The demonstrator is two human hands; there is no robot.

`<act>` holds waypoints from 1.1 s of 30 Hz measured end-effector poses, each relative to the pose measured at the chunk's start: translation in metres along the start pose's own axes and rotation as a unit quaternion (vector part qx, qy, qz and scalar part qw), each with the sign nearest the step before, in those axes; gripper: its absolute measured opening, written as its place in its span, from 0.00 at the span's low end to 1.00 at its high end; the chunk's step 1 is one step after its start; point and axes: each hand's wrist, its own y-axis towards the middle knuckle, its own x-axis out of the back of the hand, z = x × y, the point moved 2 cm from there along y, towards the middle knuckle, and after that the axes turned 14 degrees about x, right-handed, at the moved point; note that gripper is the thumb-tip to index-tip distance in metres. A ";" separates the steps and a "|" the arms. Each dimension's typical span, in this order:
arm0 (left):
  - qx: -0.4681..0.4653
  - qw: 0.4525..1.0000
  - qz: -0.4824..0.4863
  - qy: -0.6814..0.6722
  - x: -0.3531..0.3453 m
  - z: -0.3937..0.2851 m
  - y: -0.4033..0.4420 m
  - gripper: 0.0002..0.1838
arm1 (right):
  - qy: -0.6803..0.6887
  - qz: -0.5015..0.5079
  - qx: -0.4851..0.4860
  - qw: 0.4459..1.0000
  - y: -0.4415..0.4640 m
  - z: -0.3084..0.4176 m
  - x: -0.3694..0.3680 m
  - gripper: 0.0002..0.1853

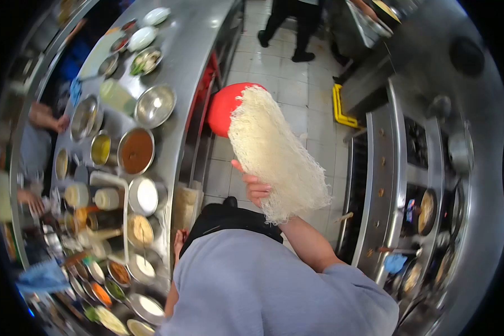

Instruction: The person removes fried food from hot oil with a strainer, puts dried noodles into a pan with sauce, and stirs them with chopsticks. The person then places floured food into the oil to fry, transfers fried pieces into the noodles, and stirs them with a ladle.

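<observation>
Noodle sheet (277, 157): pale, dry-looking, frayed at the edges, one piece. Held up in front of the torso, above the floor (291, 89). Right hand (255, 187) has it: fingers grip its near-left edge, the rest hidden under the sheet. Left hand (179, 241) is nearer the body than the sheet, down by the hip; only part shows, can't tell if its fingers hold anything.

Progress, my read: sheet is picked up and whole; not set down, not in any vessel. Beyond that, can't say.

Red bowl (221, 112) sits partly behind the sheet's far end; contact or support unclear.

Left of the sheet: steel surface (191, 59) with a steel bowl (155, 106), brown sauce (136, 151) and a white liquid (147, 196). Person (35, 143) beyond that. Right of the sheet: range (381, 179), blue cloth (395, 262) on it. Past the far end: co-worker's legs (303, 28).
</observation>
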 end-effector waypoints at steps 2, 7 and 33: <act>0.026 0.980 -0.063 0.186 -0.016 -0.013 -0.013 0.18 | 0.029 0.050 0.008 0.998 0.003 -0.002 0.002 0.39; 0.057 0.902 -0.027 0.427 -0.097 -0.076 -0.063 0.20 | 0.074 0.102 0.061 0.990 -0.016 0.006 -0.008 0.36; -0.281 0.386 0.745 0.465 -0.793 0.417 -0.417 0.56 | -0.245 0.120 0.807 0.523 -0.521 0.308 -0.213 0.32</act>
